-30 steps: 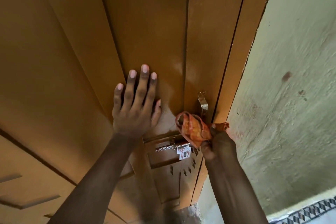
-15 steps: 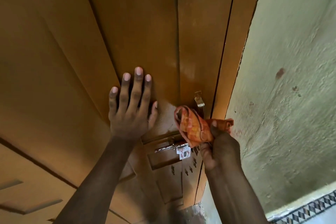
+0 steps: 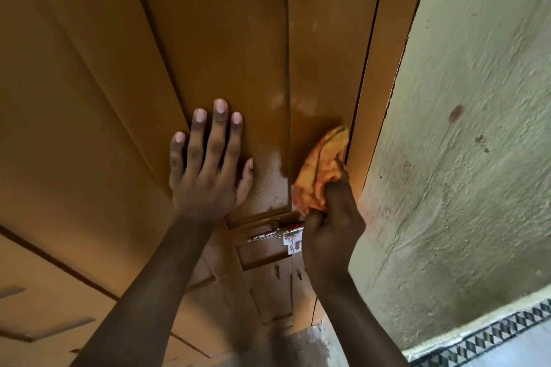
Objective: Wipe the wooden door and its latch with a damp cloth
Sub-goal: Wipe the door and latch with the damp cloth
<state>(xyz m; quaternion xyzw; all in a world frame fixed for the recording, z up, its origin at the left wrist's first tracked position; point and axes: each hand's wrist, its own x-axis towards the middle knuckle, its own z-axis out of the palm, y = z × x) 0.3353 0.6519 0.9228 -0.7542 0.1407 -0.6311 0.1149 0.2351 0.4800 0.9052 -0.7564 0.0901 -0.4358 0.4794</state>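
Orange-brown painted wood fills the view, the panelled wooden door (image 3: 214, 39) seen from close up, and right on it is the crumpled orange cloth (image 3: 320, 167), bunched against the door's right-hand stile, its upper tip touching the dark gap beside the matching wooden door frame (image 3: 387, 74). The right hand (image 3: 331, 229) grips the cloth's lower end, fingers curled round the fabric, pressing it onto the wood. Just below the cloth, partly hidden behind that fist, is the shiny metal sliding latch (image 3: 275, 232), lying level across the door with a small white tag (image 3: 293, 243) hanging at its right end, red marks on it. Whether the cloth touches the latch, I cannot tell; the knuckles cover the spot. Glossy, paler patches show on the paint above and left of the cloth, around the groove between the panel and the stile. Over to the left, the left hand (image 3: 205, 170) lies flat on the central panel, fingers straight and slightly spread, thumb out towards the cloth, palm pressed to the wood and holding nothing. The two hands are near each other but apart. Beyond the frame to the right is a rough, pale green plastered wall (image 3: 477, 158) with a few dark reddish spots, and at the bottom right corner runs a strip of black-and-white patterned tile border (image 3: 489, 340).
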